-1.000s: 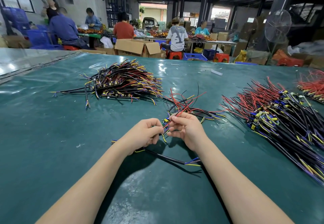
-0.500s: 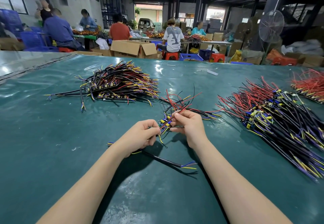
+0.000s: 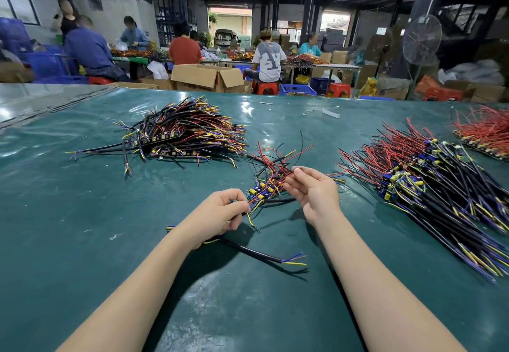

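The wire bundle (image 3: 268, 186) stretches between left hand (image 3: 223, 214) and right hand (image 3: 314, 192).

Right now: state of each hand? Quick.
Left hand: closed, pinching the near end of the wire bundle.
Right hand: closed, pinching the far side of the same wire bundle.

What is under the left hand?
A black cable lies on the green table below the left hand, with blue and yellow wire ends poking out on both sides. Its middle stretch is covered by the wrist.
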The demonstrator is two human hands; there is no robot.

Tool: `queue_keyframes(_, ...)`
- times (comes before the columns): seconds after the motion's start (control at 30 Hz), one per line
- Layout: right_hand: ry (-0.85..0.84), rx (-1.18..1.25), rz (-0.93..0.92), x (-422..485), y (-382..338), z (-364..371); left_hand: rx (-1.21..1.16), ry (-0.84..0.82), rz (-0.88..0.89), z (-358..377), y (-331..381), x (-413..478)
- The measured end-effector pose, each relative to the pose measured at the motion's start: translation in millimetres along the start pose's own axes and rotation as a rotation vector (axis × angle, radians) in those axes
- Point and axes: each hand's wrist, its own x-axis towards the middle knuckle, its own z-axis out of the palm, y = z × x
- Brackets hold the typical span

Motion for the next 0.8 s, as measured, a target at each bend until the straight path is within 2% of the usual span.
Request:
queue_keyframes(0.2, -0.042, 0.026, 0.215, 0, -9, -9, -0.012, -0.031, 0.005, -3, -2, 0)
queue_keyframes(0.33, -0.022, 0.032, 0.222, -1, -11, -8, -0.026, -0.027, 0.006, -4, -1, 1)
queue_keyframes(0.43, 0.004, 0.194, 0.280, -1, -14, -6, -0.044, -0.030, -0.006, -3, 0, 1)
queue_keyframes(0.5, 0.014, 0.333, 0.360, 0, -15, -6, -0.064, -0.070, -0.025, -3, 1, 1)
queue_keyframes(0.57, 0.021, 0.370, 0.388, 1, -15, -7, -0.085, -0.129, -0.042, -3, 4, 0)
queue_keyframes(0.63, 0.037, 0.288, 0.331, 2, -13, -6, -0.092, -0.171, -0.065, -5, 5, -2)
queue_keyframes(0.73, 0.051, -0.166, -0.028, 4, -8, -3, -0.089, -0.181, -0.089, -8, 6, -3)
queue_keyframes(0.8, 0.074, -0.343, -0.183, 5, -4, -3, -0.048, -0.154, -0.087, -8, 8, -3)
